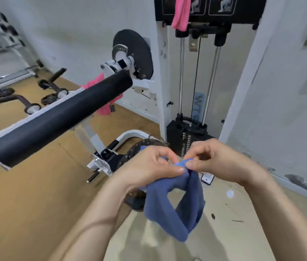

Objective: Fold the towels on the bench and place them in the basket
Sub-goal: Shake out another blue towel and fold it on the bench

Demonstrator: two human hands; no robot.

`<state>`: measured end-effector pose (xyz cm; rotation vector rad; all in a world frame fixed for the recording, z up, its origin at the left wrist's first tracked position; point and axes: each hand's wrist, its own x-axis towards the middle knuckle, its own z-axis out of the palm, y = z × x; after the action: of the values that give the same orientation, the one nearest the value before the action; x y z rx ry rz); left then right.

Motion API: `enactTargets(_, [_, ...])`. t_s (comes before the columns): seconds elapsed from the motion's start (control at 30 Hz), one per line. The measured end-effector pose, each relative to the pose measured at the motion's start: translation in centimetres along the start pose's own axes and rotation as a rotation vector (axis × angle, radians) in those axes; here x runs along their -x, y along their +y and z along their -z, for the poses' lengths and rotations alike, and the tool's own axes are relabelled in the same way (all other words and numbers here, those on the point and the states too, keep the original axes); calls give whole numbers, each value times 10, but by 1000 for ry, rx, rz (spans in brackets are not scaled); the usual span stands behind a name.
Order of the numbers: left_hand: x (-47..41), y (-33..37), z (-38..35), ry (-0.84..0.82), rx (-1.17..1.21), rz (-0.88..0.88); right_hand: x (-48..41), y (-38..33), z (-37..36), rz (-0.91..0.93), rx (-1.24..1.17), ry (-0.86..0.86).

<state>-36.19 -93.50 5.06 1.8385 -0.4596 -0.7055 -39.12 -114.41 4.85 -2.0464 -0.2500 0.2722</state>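
The left hand (pixel 154 166) and right hand (pixel 216 162) meet, each pinching the top edge of the blue towel (pixel 169 208) between thumb and curled fingers. It hangs doubled toward six o'clock above the pale floor (pixel 224 232). A dark woven rim (pixel 145 143), possibly the basket, sits at eleven o'clock, just behind the left hand.
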Motion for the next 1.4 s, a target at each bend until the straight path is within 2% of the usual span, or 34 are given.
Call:
enactTargets(0.07, [49, -20, 18, 44, -33, 34, -4, -19, -42, 88, 8, 52])
enactTargets(0.13, [83, -35, 24, 31, -78, 59, -1, -29, -66, 90, -27, 89])
enactTargets(0.17, [110, -47, 31, 60, -80, 79, -1, -39, -88, 91, -15, 55])
enactTargets(0.23, [173, -77, 49, 177, -89, 86, -4, -61, -145, 86, 23, 4])
enactTargets(0.33, [249, -118, 71, 375, -199, 112, -9, -87, -216, 16, 46, 47])
enactTargets(0.5, [356, -168, 110, 696, -396, 255, -19, -131, -325, -93, 23, 55])
enactTargets(0.57, [387, -176, 123, 712, -268, 229, -25, -148, -365, -76, 93, 92])
enactTargets(0.63, [411, -178, 136, 747, 64, 116, -29, -172, -401, -25, 85, 96])
enactTargets(0.67, [419, -178, 145, 801, 230, 59, -31, -185, -419, -12, -14, 49])
enactTargets(0.7, [426, -178, 155, 865, 369, 22, -33, -197, -435, -27, -125, -51])
enactTargets(0.77, [436, -180, 174, 981, 596, -13, -35, -217, -466, -77, -289, -360])
enactTargets(0.83, [446, -189, 194, 1053, 745, -38, -39, -233, -499, -29, -306, -570])
enactTargets(0.93, [466, -211, 226, 1099, 718, -53, -65, -250, -540, 50, -216, -511])
enactTargets(1.0, [478, -227, 254, 1157, 534, 63, -92, -262, -559, 78, -208, -493])
enactTargets(1.1, [489, -252, 304, 1199, 158, 271, -143, -289, -584, 49, -276, -566])
enactTargets(1.17, [496, -270, 338, 1208, 25, 340, -177, -312, -596, 74, -368, -640])
enactTargets(1.2, [499, -278, 353, 1188, 34, 320, -193, -325, -601, 110, -443, -692])
enactTargets(1.27, [503, -288, 381, 1110, 255, 150, -225, -347, -615, 120, -644, -744])
enactTargets(1.33, [501, -296, 408, 1089, 527, -7, -254, -365, -632, 38, -743, -651])
enactTargets(1.4, [498, -298, 436, 1131, 571, -71, -280, -376, -653, 22, -661, -442])
